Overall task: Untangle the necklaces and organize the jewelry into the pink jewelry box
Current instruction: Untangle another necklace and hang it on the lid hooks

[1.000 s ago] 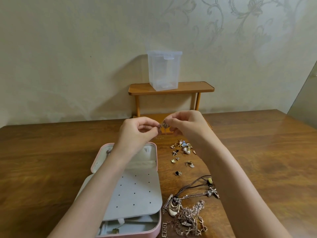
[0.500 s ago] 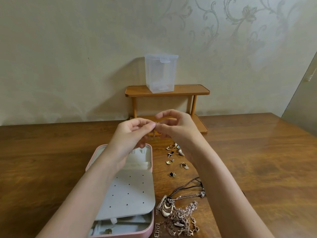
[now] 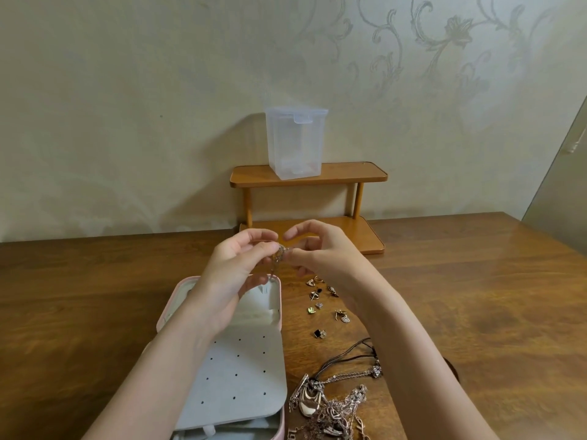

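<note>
A small gold-coloured piece of jewelry (image 3: 280,251) with a thin chain hanging from it is held in the air above the far end of the pink jewelry box (image 3: 275,315), pinched from both sides. The left hand (image 3: 236,274) has its fingers (image 3: 266,247) curled and clamped on the piece from nine o'clock; the right hand (image 3: 324,249) pinches it from three o'clock with thumb and a lower finger, its forefinger arched free above. The box lies open on the desk (image 3: 476,312), its grey perforated panel (image 3: 238,376) toward six o'clock. At three o'clock of the box, small earrings (image 3: 320,304) lie scattered, and a tangled heap of necklaces (image 3: 330,408) sits toward five o'clock, with dark cords among them. At twelve o'clock, against the wall, a small wooden shelf (image 3: 349,176) carries a clear plastic container (image 3: 297,142).
</note>
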Tool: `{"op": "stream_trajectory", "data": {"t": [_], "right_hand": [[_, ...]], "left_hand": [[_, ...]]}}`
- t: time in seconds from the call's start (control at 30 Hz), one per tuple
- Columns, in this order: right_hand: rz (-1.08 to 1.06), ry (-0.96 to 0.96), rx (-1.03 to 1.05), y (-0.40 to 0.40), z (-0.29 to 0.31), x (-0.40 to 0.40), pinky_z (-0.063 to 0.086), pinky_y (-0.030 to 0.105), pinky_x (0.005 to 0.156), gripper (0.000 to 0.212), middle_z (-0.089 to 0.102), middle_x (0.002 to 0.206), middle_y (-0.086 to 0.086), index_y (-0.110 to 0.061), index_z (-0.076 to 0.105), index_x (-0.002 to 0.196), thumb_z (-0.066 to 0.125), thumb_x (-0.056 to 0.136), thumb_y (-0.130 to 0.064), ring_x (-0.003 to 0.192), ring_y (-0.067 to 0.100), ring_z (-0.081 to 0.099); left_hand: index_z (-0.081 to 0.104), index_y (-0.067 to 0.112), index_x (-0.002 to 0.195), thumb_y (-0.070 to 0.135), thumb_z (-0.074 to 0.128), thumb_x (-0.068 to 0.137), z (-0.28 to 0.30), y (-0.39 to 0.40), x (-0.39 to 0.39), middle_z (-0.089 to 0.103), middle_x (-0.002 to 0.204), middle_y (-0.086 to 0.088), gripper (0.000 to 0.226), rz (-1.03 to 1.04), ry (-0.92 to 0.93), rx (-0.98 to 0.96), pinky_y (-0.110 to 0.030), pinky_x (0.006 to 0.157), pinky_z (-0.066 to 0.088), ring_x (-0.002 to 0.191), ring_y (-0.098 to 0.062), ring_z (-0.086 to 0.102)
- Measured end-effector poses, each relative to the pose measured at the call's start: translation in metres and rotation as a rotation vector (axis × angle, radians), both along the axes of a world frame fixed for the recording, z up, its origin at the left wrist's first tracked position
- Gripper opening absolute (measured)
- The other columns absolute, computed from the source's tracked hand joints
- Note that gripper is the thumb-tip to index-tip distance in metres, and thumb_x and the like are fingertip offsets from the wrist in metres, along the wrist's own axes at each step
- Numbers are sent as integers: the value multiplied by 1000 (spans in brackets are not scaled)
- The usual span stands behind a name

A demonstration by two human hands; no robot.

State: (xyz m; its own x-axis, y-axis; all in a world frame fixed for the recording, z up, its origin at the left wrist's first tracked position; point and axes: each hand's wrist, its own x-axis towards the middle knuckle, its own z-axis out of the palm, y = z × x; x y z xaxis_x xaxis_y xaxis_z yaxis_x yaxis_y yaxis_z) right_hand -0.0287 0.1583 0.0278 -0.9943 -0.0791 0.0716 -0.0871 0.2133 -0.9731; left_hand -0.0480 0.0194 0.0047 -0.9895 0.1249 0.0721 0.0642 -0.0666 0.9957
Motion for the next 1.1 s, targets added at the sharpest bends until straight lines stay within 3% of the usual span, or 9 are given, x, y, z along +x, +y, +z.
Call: {"op": "stream_trajectory", "data": {"t": [0.23, 0.33, 0.4, 0.5, 0.63, 0.73, 0.83, 0.97, 1.1], "right_hand": [[-113, 5, -150, 5, -1, -3, 49, 20, 67, 14, 60, 82, 3, -14, 57, 96, 60, 88, -3, 72, 10, 57], [-39, -12, -165, 6, -1, -3, 47, 21, 64, 9, 56, 77, 3, -12, 60, 89, 54, 90, -5, 69, 11, 53], [1, 11, -44, 4, -3, -2, 45, 20, 61, 14, 56, 72, 2, -11, 63, 84, 52, 92, -7, 67, 11, 52], [-123, 146, 334, 6, -7, -6, 45, 13, 60, 12, 58, 70, -3, -10, 68, 87, 56, 90, -8, 64, 8, 53], [-246, 273, 529, 13, -9, -7, 41, 4, 52, 9, 56, 70, -7, -9, 69, 88, 60, 88, -8, 61, 1, 50], [-221, 249, 248, 18, -5, -5, 49, 13, 61, 12, 62, 70, -3, -11, 65, 80, 57, 88, -7, 66, 8, 58], [-109, 180, -56, 16, 3, 1, 47, 13, 57, 13, 64, 68, 1, -8, 65, 80, 57, 89, -4, 58, 1, 57], [-21, 185, -19, 9, 6, 4, 47, 15, 58, 10, 64, 69, 1, -9, 66, 81, 61, 88, -7, 59, 3, 57], [29, 178, -79, 12, 13, 7, 48, 17, 62, 6, 64, 71, 0, -9, 63, 85, 62, 87, -4, 63, 6, 58]], "left_hand": [[60, 19, 93, 8, 60, 88, 1, 0, -3, 65, 77, 0, 12, -39, -31, 131, -19, 60, 52, 72, -9, 63], [58, 17, 92, 6, 57, 89, 4, 0, -3, 64, 74, -2, 12, -44, -77, 216, -20, 57, 52, 67, -10, 63], [55, 16, 90, 4, 54, 90, 8, -1, -2, 59, 68, -1, 12, -53, -120, 324, -17, 50, 49, 60, -8, 59], [54, 17, 90, 5, 55, 89, 11, -5, -1, 50, 61, 5, 12, -69, -101, 323, -14, 37, 34, 48, -4, 43], [58, 15, 92, 5, 57, 89, 10, -4, 1, 51, 58, 7, 10, -58, 25, 43, -15, 37, 34, 45, -5, 42], [64, 22, 99, 14, 60, 90, 8, -4, 1, 59, 91, 6, 12, 35, 149, -311, -16, 52, 51, 78, -7, 59], [67, 31, 100, 21, 63, 89, 11, -3, 6, 54, 114, 11, 15, 95, 239, -410, -15, 64, 53, 103, -7, 54], [70, 22, 96, 17, 66, 84, 20, 2, 16, 72, 91, 4, 13, -9, 181, -213, -6, 61, 47, 79, 2, 66], [73, 14, 85, 17, 71, 77, 29, -1, 20, 73, 76, -4, 9, -8, 128, -127, -13, 56, 50, 65, -6, 67]]}}
